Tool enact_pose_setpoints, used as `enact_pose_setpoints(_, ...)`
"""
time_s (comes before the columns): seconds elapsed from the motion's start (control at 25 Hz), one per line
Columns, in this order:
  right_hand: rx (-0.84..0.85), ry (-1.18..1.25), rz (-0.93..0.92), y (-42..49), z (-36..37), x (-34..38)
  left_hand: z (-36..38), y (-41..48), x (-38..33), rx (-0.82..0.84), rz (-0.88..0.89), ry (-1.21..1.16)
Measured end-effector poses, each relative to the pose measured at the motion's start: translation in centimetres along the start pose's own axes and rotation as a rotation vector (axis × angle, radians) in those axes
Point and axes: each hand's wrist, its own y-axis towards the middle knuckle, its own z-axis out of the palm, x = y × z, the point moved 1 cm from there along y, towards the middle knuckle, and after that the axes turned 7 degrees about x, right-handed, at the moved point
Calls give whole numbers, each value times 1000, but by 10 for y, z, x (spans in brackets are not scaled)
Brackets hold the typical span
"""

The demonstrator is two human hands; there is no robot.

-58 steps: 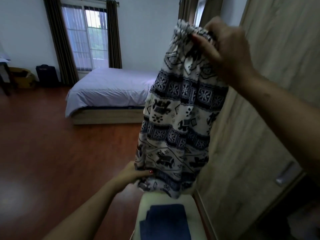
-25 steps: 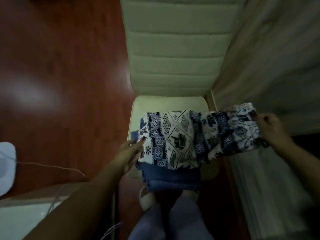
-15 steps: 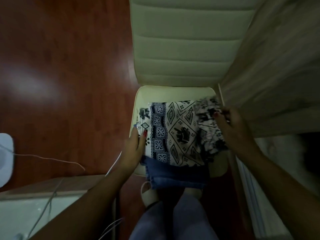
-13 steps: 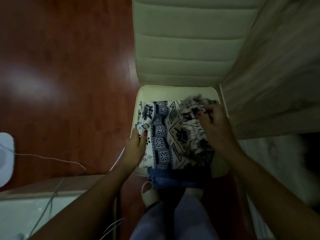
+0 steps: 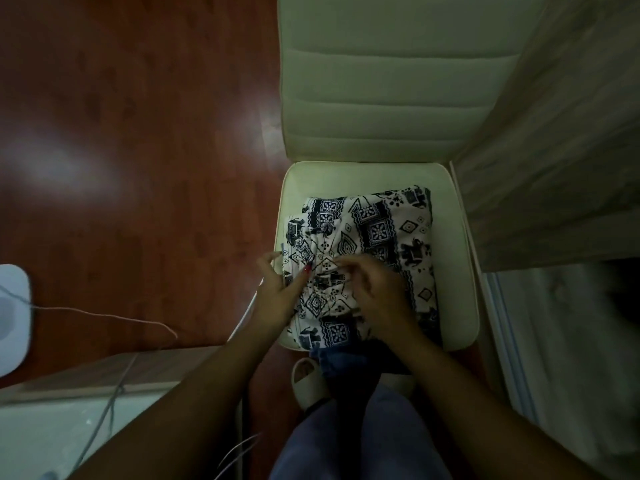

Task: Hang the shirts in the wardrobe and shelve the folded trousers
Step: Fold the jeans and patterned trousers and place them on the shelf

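Observation:
The black-and-white patterned trousers (image 5: 377, 233) lie folded on the cream chair seat (image 5: 457, 306), on top of folded blue jeans (image 5: 341, 358) whose near edge sticks out over the seat's front. My left hand (image 5: 277, 296) rests at the trousers' left edge, with its thumb on the fabric and its fingers spread just off the edge. My right hand (image 5: 377, 296) lies on the near middle of the trousers, its curled fingertips pinching the fabric close to my left thumb.
The chair's padded backrest (image 5: 381, 81) rises behind the seat. A wooden wardrobe door (image 5: 554, 150) stands close on the right. Red-brown wood floor (image 5: 138, 168) spreads left, crossed by a thin cable (image 5: 104, 315). A white device (image 5: 10, 313) lies far left. My slippered feet (image 5: 308, 379) stand below the seat.
The trousers hung from my raised right hand, then came down onto the jeans. My right hand swept the right part over to the left, folding them smaller. Both hands now meet near the middle.

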Motion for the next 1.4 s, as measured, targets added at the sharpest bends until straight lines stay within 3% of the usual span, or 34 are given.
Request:
enact_pose_setpoints(0.08,-306,-129,35,-4,-31,-28,6,5,3,-11,87,107)
enact_pose_setpoints(0.16,-449,-104,211,-6,-55,-56,11,9,2,-10,53,134)
enact_pose_setpoints(0.28,-269,223,502,-5,-62,-72,15,18,2,-27,-93,58)
enact_pose_setpoints(0.36,-240,212,427,-8,-61,-70,19,14,0,-109,-56,96)
enact_pose_setpoints(0.48,-347,178,302,-14,-68,-66,31,-7,-10,-269,96,137)
enact_pose_setpoints(0.56,-398,137,295,-22,-73,-75,42,-20,-12,-249,177,85)
enact_pose_setpoints(0.72,-292,75,351,-29,-73,-98,46,-10,3,-195,84,107)
enact_pose_setpoints(0.84,-255,147,438,-19,-72,-116,41,-3,8,-315,41,172)
enact_pose_setpoints(0.92,-194,232,531,-13,-72,-126,36,0,9,-392,-106,261)
enact_pose_setpoints(1.0,-39,312,639,-12,-71,-134,31,5,17,-314,-289,190)
enact_pose_setpoints(1.08,71,382,690,-14,-71,-136,32,3,21,-119,-375,-24)
enact_pose_setpoints(1.24,154,463,692,-9,-77,-144,30,4,21,15,-473,-86)
enact_pose_setpoints(1.4,238,741,747,-8,-76,-140,20,11,20,211,-583,-250)
